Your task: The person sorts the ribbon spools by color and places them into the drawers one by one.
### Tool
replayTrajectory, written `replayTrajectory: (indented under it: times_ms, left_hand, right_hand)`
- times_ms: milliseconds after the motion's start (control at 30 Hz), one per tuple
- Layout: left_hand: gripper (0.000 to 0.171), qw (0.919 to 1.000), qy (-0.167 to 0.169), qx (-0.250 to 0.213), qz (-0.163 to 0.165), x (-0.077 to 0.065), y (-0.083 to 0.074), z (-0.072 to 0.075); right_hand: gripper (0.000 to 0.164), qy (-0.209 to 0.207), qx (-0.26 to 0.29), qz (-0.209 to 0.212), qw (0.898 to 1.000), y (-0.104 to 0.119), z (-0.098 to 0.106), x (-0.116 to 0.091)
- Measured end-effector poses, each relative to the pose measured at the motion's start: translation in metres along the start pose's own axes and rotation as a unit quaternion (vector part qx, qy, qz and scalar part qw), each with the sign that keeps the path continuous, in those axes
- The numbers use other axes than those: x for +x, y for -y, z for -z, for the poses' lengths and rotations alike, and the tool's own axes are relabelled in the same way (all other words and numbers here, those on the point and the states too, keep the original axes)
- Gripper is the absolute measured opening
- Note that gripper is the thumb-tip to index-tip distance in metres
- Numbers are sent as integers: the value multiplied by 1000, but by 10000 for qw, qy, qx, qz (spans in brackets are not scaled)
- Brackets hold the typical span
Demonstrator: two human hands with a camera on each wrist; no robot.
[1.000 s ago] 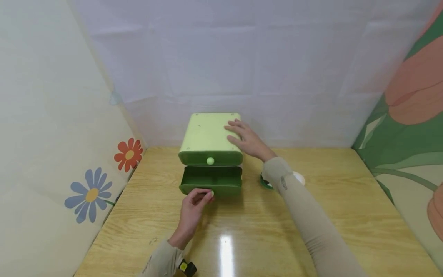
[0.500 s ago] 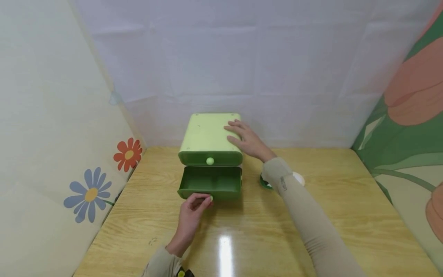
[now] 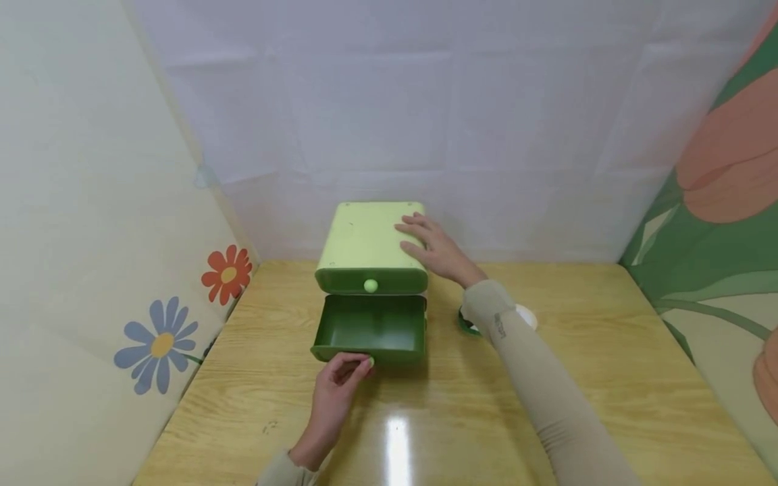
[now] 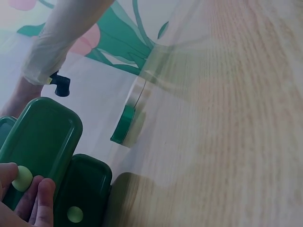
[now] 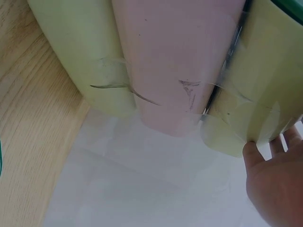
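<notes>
One drawer [image 3: 371, 324], middle of three, juts from the cabinet [image 3: 363, 239] on the desk [image 3: 638, 351], its round knob [image 4: 22, 178] pinched in the left grip [image 3: 333, 390]; the right grip [image 3: 440, 250] rests splayed on top. Probably light and stiff, it draws best by that knob.

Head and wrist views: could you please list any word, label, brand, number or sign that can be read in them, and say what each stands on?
No text can be read in any view.
Right sleeve: dark print, too small and blurred to read.
Tabletop: faint mark, too unclear to tell whether it is lettering.
Pink middle section: dark marks, no readable characters.
</notes>
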State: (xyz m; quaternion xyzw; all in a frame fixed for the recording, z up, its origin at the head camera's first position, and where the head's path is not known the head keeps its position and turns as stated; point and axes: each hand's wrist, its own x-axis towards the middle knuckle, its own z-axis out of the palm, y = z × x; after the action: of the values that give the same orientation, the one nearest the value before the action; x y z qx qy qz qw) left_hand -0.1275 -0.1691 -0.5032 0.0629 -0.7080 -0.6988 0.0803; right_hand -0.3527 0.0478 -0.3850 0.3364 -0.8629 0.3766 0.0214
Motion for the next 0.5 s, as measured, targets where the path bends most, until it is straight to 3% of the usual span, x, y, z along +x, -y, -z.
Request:
replayTrajectory:
  times_ms: [267,500]
  left_hand:
    - [20,9999,46,25,105,-10,1,4]
    - [19,10000,75,-20,-37,-14,2,4]
  right_hand:
    - [56,42,50,-58,10000,1,-1,-1]
    - [55,23,65,-85,9999,1,1,0]
